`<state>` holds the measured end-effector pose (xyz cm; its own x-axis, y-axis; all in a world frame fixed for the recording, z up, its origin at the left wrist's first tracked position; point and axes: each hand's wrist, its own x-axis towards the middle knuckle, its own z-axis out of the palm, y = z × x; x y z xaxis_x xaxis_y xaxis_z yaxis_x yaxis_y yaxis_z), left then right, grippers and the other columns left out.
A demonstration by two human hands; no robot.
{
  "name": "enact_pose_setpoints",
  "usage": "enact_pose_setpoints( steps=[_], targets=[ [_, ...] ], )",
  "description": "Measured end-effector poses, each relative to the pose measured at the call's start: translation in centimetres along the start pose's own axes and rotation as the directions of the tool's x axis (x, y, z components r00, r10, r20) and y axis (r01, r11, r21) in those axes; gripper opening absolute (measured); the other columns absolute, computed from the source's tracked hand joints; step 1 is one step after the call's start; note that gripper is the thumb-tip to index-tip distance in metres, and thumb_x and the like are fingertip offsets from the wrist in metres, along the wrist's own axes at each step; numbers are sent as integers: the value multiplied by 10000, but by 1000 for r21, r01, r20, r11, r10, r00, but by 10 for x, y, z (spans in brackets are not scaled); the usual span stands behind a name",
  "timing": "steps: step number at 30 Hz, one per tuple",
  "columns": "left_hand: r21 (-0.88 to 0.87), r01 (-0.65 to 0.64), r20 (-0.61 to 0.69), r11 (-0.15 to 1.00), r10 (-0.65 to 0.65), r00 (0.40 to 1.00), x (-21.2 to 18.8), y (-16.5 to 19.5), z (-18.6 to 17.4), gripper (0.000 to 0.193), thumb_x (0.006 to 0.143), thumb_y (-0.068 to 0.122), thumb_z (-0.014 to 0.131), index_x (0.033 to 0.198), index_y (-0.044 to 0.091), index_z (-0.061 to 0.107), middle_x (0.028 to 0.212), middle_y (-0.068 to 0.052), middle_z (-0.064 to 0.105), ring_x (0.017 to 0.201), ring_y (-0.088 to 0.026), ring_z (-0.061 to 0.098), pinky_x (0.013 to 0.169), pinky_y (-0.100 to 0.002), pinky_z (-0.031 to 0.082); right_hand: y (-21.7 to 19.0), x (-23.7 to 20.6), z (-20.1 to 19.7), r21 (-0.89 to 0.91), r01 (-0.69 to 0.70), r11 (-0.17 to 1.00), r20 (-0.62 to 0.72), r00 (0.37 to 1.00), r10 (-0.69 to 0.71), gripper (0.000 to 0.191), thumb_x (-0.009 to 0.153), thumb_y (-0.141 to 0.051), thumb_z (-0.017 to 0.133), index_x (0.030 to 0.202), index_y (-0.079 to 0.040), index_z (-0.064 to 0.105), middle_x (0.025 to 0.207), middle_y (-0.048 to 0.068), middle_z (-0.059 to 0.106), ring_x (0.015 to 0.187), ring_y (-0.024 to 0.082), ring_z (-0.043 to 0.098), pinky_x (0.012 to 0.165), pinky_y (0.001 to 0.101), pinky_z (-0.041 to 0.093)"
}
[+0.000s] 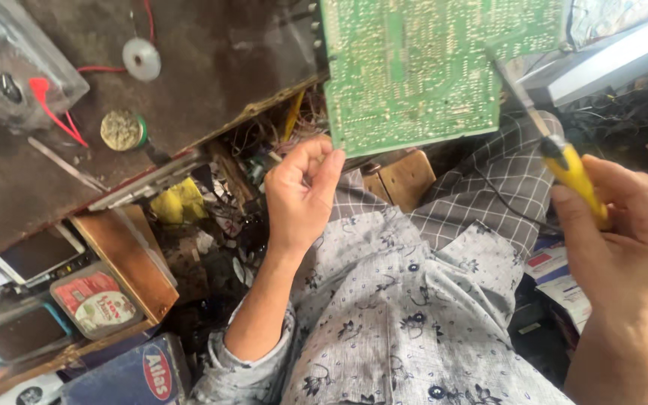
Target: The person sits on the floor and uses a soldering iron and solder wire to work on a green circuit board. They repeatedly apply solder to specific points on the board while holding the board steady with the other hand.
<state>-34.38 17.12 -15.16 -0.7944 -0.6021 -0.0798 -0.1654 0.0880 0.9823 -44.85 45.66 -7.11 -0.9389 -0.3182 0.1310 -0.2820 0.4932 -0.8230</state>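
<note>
A large green circuit board [421,67] fills the top centre, solder side toward me. My left hand [301,191] sits just under its lower left corner, fingers curled at the edge, holding the board up. My right hand [628,232] is closed around the yellow handle of a soldering iron [556,150], whose dark metal shaft reaches up to the board's right edge. My patterned grey shirt and checked trousers lie below.
A dark worn workbench [211,67] spans the upper left, carrying a small round tin [122,130], a solder spool [142,58] and red wires. Below its edge are a wooden shelf [133,259] with phones and a tin, and tangled wires.
</note>
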Motion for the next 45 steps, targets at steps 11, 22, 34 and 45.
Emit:
enact_pose_setpoints(
  steps=[11, 22, 34, 45],
  targets=[
    [78, 11, 40, 997, -14, 999, 3, -3, -5, 121, 983, 139, 714, 979, 19, 700, 595, 75, 510, 556, 0, 409, 491, -222, 325, -33, 15, 14, -275, -6, 962, 77, 997, 28, 279, 943, -49, 782, 1204, 31, 725, 983, 146, 739, 690, 88, 621, 572, 219, 460],
    [16, 22, 47, 1000, -23, 999, 6, -10, -11, 118, 977, 133, 718, 971, 16, 711, 604, 61, 576, 560, 4, 458, 494, -215, 364, -23, 11, 29, -291, 68, 954, 110, 993, -37, 229, 1047, -90, 775, 1245, 15, 727, 988, 118, 751, 744, 64, 652, 638, 190, 491],
    [13, 22, 47, 1000, -23, 999, 7, -14, -15, 105, 965, 123, 726, 979, 20, 722, 593, 64, 558, 559, 5, 446, 495, -216, 361, -28, 15, 40, -311, 46, 949, 117, 993, -10, 274, 1046, -96, 765, 1298, 5, 728, 993, 111, 746, 684, 59, 629, 623, 216, 471],
    [-2, 26, 82, 1000, -26, 996, 8, -15, -15, 100, 975, 127, 710, 997, 31, 729, 593, 69, 596, 535, 12, 491, 482, -203, 374, -23, 17, 40, -320, 64, 945, 150, 989, -16, 269, 1043, -103, 761, 1292, -5, 731, 961, 101, 748, 699, 67, 627, 568, 218, 458]
  ],
)
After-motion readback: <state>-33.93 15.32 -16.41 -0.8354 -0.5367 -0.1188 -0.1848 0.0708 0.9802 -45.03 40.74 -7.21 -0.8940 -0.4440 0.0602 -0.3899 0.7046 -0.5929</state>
